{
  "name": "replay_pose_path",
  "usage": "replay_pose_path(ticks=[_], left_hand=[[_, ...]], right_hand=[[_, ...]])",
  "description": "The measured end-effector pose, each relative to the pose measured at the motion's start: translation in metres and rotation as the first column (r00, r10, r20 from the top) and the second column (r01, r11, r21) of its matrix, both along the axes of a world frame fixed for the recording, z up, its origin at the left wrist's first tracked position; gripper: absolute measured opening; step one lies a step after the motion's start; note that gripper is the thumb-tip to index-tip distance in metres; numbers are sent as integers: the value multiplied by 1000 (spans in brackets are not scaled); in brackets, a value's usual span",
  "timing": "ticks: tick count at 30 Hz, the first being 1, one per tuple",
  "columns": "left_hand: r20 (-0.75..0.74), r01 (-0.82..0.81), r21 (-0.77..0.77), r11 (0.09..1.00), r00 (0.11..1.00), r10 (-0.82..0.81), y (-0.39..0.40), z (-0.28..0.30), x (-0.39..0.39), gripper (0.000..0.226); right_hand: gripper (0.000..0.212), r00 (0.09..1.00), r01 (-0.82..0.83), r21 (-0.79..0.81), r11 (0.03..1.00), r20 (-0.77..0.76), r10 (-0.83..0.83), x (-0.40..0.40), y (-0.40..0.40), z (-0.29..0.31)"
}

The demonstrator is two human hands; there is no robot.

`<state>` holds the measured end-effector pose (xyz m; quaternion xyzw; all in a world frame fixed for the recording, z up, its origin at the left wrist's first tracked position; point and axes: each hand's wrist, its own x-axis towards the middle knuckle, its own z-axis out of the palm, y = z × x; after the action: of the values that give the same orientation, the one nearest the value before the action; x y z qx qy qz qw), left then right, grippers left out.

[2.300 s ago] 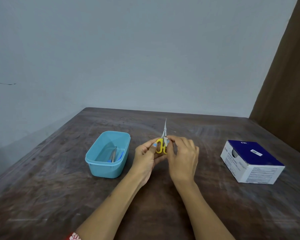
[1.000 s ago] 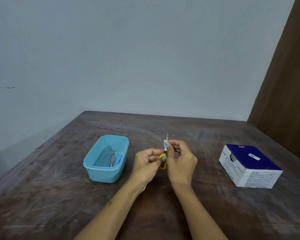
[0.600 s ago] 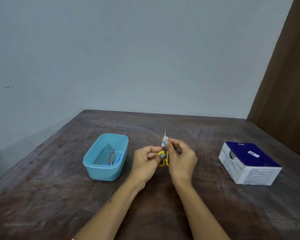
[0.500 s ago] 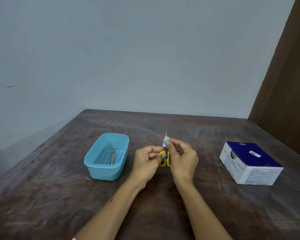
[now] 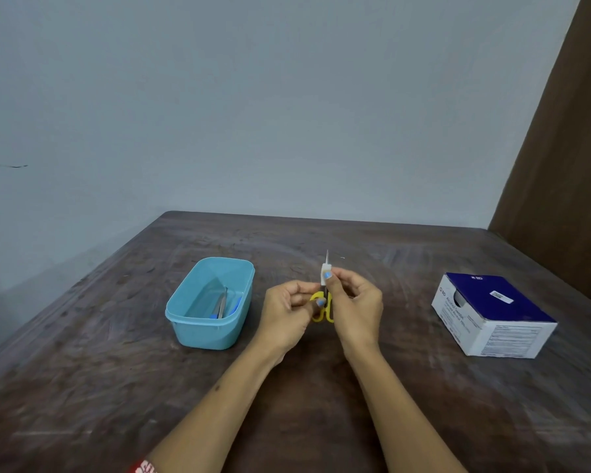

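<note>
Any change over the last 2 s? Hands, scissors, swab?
The left hand and right hand lowered the yellow-handled scissors slightly towards the person; the white swab pinched on the blades now sits farther from the handles. Grips unchanged: left holds handles, right pinches swab. The blue container and blue-and-white box stayed put.

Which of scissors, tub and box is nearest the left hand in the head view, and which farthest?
1. Scissors: gripped by the left hand.
2. Tub: just to that hand's left.
3. Box: far right, beyond the right hand pinching a pad on the blades.
</note>
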<state>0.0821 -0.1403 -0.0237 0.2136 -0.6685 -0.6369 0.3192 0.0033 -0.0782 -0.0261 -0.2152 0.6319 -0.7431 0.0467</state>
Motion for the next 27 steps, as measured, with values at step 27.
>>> replay_pose_path(ticks=[27], left_hand=[[-124, -142, -52, 988, 983, 135, -3, -2, -2, 24]], right_hand=[[12, 890, 125, 234, 964, -456, -5, -14, 7, -3]])
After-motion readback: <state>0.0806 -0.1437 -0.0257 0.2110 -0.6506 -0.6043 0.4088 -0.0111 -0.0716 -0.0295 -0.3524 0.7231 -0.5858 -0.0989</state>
